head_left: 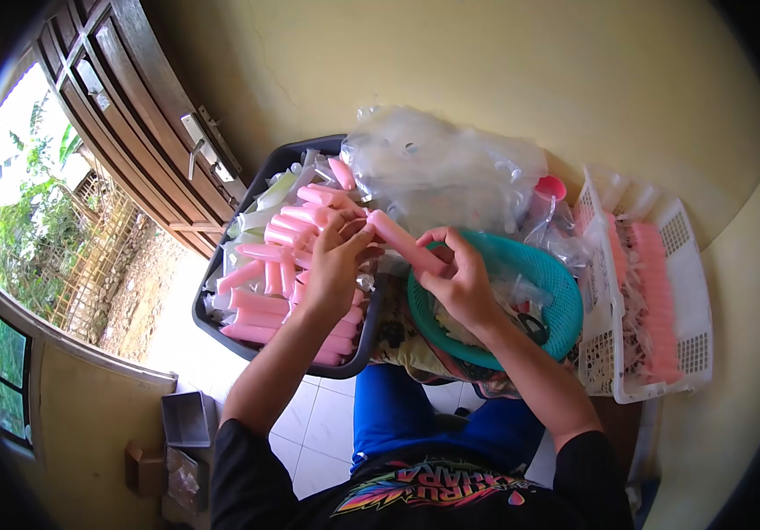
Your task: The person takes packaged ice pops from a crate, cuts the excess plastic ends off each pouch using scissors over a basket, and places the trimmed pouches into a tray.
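One pink filled plastic tube point(404, 243) is held slanting between my hands, over the gap between a dark tub and a teal basket. My left hand point(341, 256) pinches its upper left end. Around its lower right end, the fingers of my right hand point(457, 274) are closed. The dark tub point(364, 349) at the left holds many pink tubes point(260, 305) and some pale whitish-green ones point(276, 190). Below my right hand, the teal basket point(568, 305) contains clear plastic and small items that I cannot make out.
A white crate point(696, 291) with rows of pink tubes stands at the right. Clear plastic bags point(442, 168) lie behind the basket, beside a pink cup point(551, 187). A wooden door point(146, 115) stands open at the left. Grey containers point(189, 419) sit low at the left.
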A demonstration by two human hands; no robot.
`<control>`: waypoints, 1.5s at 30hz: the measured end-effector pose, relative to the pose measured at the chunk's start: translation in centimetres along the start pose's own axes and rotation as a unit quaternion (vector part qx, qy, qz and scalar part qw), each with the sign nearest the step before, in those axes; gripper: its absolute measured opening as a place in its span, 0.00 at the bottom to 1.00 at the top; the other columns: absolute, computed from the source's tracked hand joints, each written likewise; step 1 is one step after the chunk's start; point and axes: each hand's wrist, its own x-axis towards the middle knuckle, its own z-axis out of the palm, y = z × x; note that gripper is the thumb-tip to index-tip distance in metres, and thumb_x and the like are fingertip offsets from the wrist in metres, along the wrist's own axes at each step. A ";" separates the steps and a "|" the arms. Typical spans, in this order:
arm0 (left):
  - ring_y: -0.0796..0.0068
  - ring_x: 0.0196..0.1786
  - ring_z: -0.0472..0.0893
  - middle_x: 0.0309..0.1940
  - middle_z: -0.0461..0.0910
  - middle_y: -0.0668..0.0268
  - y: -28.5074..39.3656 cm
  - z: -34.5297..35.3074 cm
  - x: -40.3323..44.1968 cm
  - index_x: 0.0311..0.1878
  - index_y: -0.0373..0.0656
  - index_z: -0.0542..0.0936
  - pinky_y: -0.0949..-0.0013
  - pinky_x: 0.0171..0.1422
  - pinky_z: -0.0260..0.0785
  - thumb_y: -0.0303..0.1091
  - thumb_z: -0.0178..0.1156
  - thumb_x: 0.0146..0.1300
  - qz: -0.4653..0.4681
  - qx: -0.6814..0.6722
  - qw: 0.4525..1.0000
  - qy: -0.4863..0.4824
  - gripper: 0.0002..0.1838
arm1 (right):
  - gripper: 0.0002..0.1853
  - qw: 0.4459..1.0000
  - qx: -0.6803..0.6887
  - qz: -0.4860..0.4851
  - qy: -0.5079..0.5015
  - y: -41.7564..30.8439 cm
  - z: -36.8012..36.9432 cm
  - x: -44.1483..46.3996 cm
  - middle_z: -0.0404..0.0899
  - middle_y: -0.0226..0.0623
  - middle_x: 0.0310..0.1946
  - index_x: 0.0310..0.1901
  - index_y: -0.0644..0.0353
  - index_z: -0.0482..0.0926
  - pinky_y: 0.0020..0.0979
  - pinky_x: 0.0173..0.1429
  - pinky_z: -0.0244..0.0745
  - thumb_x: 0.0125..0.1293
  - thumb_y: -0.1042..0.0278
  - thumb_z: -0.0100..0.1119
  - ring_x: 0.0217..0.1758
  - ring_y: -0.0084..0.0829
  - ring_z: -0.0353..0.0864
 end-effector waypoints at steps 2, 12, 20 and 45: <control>0.69 0.44 0.81 0.46 0.76 0.62 0.5 -0.6 1.7 0.56 0.36 0.71 0.67 0.51 0.76 0.28 0.54 0.72 0.006 -0.011 1.000 0.005 0.12 | 0.13 0.998 0.052 0.020 0.040 1.1 0.6 1.5 0.80 0.32 0.31 0.44 0.62 0.77 0.21 0.38 0.69 0.55 0.82 0.61 0.34 0.18 0.76; 0.70 0.43 0.82 0.40 0.81 0.60 2.7 -5.3 11.5 0.51 0.34 0.76 0.70 0.53 0.76 0.31 0.56 0.72 0.034 0.057 0.998 0.016 0.11 | 0.13 0.983 0.114 -0.060 0.127 4.1 4.7 11.6 0.81 0.36 0.40 0.48 0.66 0.76 0.25 0.48 0.79 0.61 0.83 0.62 0.43 0.24 0.82; 0.72 0.40 0.83 0.39 0.83 0.61 3.0 -7.4 12.9 0.48 0.34 0.78 0.71 0.50 0.76 0.38 0.55 0.74 0.036 0.180 0.983 -0.025 0.14 | 0.17 0.974 0.167 -0.070 0.133 5.3 6.5 18.2 0.83 0.43 0.44 0.51 0.71 0.75 0.26 0.49 0.80 0.62 0.78 0.67 0.45 0.27 0.84; 0.50 0.38 0.85 0.32 0.85 0.50 0.7 -10.7 12.7 0.42 0.40 0.87 0.59 0.46 0.75 0.36 0.62 0.62 0.129 0.602 0.786 0.053 0.11 | 0.10 0.934 -0.324 -0.143 0.042 11.1 11.6 18.1 0.80 0.52 0.48 0.43 0.65 0.79 0.44 0.52 0.79 0.60 0.73 0.56 0.49 0.50 0.82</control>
